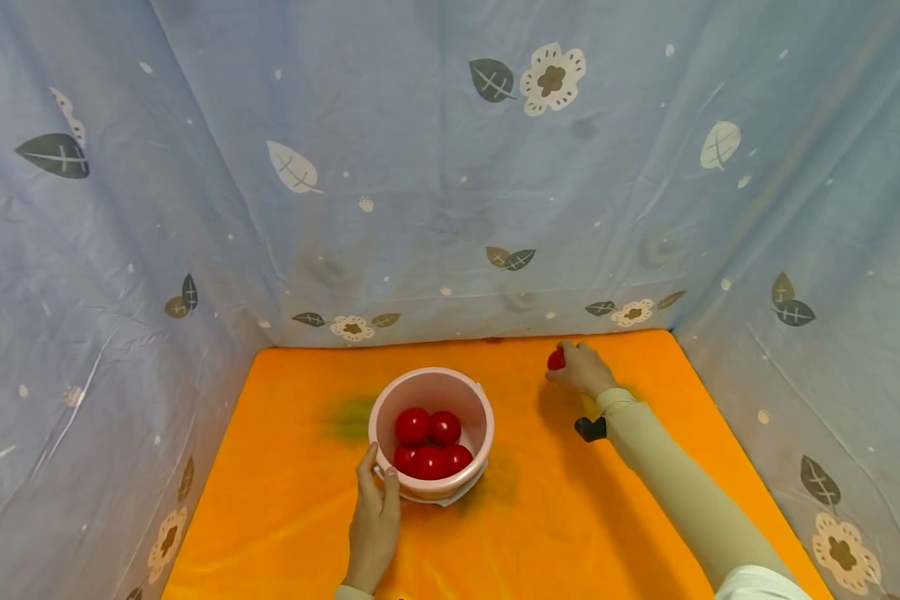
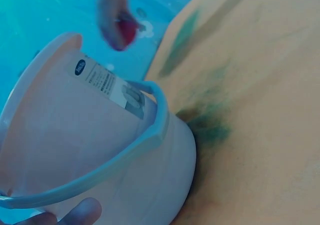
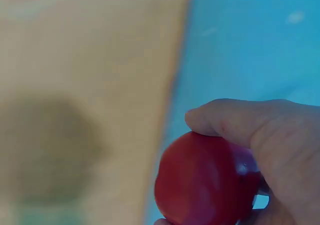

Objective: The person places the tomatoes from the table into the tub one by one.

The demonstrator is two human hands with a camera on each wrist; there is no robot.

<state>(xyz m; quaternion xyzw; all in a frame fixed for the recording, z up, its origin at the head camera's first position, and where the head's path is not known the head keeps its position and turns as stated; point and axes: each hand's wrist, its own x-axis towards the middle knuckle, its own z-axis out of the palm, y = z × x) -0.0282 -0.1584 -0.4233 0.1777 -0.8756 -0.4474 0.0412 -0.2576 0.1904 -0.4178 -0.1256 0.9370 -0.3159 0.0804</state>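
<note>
A pale pink bucket [image 1: 482,417] stands on the orange-covered surface, with several shiny red tomatoes [image 1: 429,462] inside. At its near left side, my left hand [image 1: 375,525] holds the bucket by the rim, next to the lowered handle [image 2: 125,157]. Only the fingertips of that hand show in the left wrist view. Far to the right, near the back edge, my right hand [image 1: 583,369] grips one more red tomato [image 3: 200,182] between thumb and fingers. Its shadow falls on the cover to the left in the right wrist view.
Blue curtains [image 1: 420,208] with flowers and leaves enclose the back and both sides. The orange cover [image 1: 285,517] has dark greenish blotches. Under the right forearm a dark leaf-like print [image 1: 591,429] shows. A printed label [image 2: 107,85] is on the bucket's wall.
</note>
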